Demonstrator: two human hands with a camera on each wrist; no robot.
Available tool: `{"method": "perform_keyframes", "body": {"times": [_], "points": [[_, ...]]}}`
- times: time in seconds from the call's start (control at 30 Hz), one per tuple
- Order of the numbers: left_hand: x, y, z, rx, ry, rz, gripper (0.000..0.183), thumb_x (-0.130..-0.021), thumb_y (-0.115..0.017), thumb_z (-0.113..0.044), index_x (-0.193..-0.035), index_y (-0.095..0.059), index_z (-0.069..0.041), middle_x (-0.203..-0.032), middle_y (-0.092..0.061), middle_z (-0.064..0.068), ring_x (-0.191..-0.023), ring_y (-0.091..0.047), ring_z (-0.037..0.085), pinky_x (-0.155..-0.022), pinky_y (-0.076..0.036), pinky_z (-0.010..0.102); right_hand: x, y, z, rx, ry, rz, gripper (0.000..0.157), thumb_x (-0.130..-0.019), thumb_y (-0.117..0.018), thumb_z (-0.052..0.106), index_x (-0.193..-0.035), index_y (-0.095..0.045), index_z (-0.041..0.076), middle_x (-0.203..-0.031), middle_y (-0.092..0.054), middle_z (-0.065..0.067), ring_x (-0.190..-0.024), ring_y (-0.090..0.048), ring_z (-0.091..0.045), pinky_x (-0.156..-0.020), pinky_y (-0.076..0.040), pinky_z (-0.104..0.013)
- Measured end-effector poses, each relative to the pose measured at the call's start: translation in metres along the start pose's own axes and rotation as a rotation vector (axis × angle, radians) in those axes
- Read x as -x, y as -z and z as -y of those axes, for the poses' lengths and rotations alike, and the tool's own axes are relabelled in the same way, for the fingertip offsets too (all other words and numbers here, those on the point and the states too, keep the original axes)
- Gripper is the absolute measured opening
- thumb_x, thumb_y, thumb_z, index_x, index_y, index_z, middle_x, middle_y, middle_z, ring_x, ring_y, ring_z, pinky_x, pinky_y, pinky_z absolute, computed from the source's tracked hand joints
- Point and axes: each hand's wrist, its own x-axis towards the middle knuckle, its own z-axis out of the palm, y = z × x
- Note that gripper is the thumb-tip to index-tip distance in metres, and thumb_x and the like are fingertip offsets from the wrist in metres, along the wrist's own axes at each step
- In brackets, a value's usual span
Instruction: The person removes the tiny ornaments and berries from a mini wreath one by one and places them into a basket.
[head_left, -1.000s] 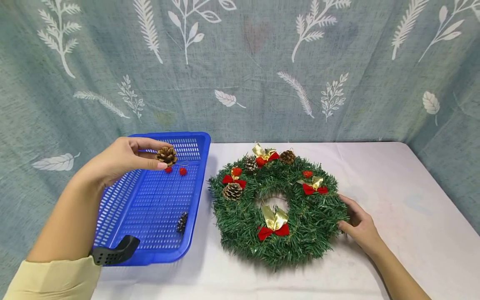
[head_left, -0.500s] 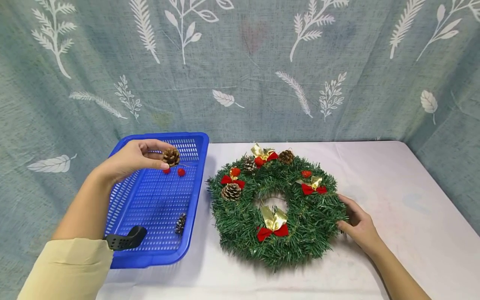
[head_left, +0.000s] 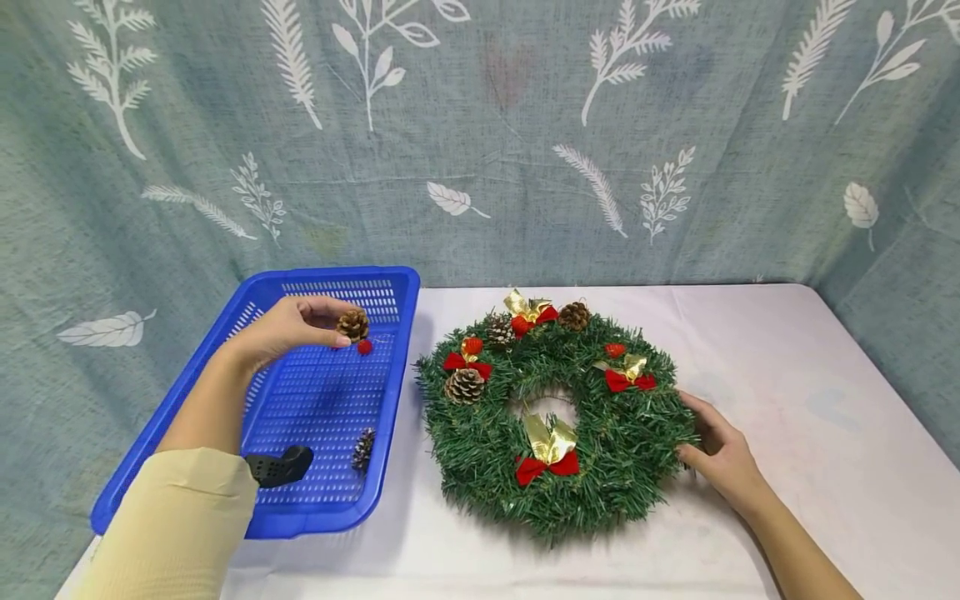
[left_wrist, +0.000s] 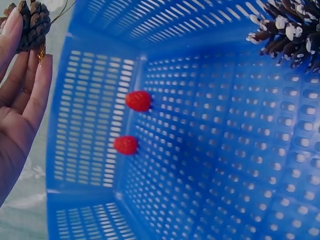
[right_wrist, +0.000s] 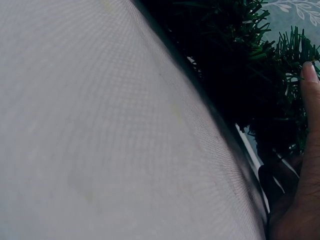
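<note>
My left hand (head_left: pixel 277 332) pinches a small brown pine cone (head_left: pixel 353 326) between thumb and fingers, above the far part of the blue basket (head_left: pixel 400 367). A thin wire trails from the pine cone (left_wrist: pixel 36 27) in the left wrist view. On the right, my right hand (head_left: pixel 722 454) grips the outer edge of a green wreath (head_left: pixel 480 442), thumb on top and fingers partly hidden beneath. The wreath carries red bows (head_left: pixel 547 467) with gold ribbon, pine cones (head_left: pixel 465 386) and red berries (head_left: pixel 615 350).
Two red berries (left_wrist: pixel 138 101) and a white-tipped pine cone (left_wrist: pixel 292 32) lie inside the basket. A white cloth (head_left: pixel 795 367) covers the table. Behind it hangs a grey-green curtain (head_left: pixel 510 225) with white leaf prints.
My left hand has moved a little to the right and lower with the pine cone, still over the basket. The right hand and the wreath stay in place.
</note>
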Motion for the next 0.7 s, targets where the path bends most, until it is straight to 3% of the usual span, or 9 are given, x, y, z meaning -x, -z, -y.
{"method": "perform_keyframes", "body": {"times": [0.23,0.37,0.57,0.7], "points": [[-0.010,-0.006,0.014,0.041,0.016,-0.003,0.046,-0.080,-0.075,-0.007,-0.122,-0.060,0.000,-0.100,-0.070,-0.009,-0.093,-0.067,0.009,-0.084,-0.053,0.023,0.000,0.001,-0.002,-0.038,0.015,-0.004,0.066,-0.081,-0.065,-0.011,-0.140,-0.039,-0.004,-0.138,-0.046,0.016,-0.116,-0.045,0.005,-0.088,-0.038,-0.005],[-0.015,-0.009,0.020,-0.016,0.055,0.012,0.055,-0.079,-0.077,-0.011,-0.127,-0.055,0.005,-0.106,-0.068,-0.005,-0.095,-0.064,0.007,-0.085,-0.051,0.021,0.000,0.000,-0.003,-0.059,0.031,-0.007,0.065,-0.081,-0.065,-0.010,-0.140,-0.039,-0.005,-0.137,-0.047,0.014,-0.114,-0.046,0.004,-0.088,-0.038,-0.006],[-0.022,-0.013,0.030,-0.066,0.071,0.073,0.056,-0.079,-0.077,-0.014,-0.128,-0.055,0.004,-0.115,-0.067,0.009,-0.099,-0.062,0.008,-0.088,-0.048,0.022,0.000,0.001,-0.002,-0.014,0.028,-0.020,0.065,-0.081,-0.066,-0.009,-0.140,-0.041,-0.003,-0.121,-0.052,0.016,-0.084,-0.046,0.005,-0.065,-0.037,-0.012],[-0.026,-0.016,0.039,-0.083,0.089,0.103,0.057,-0.079,-0.076,-0.014,-0.129,-0.054,0.004,-0.121,-0.064,0.013,-0.103,-0.060,0.008,-0.097,-0.044,0.032,0.001,0.000,-0.002,-0.006,0.019,-0.010,0.065,-0.081,-0.065,-0.010,-0.140,-0.040,-0.003,-0.133,-0.048,0.015,-0.098,-0.050,0.003,-0.076,-0.040,-0.008]]}}
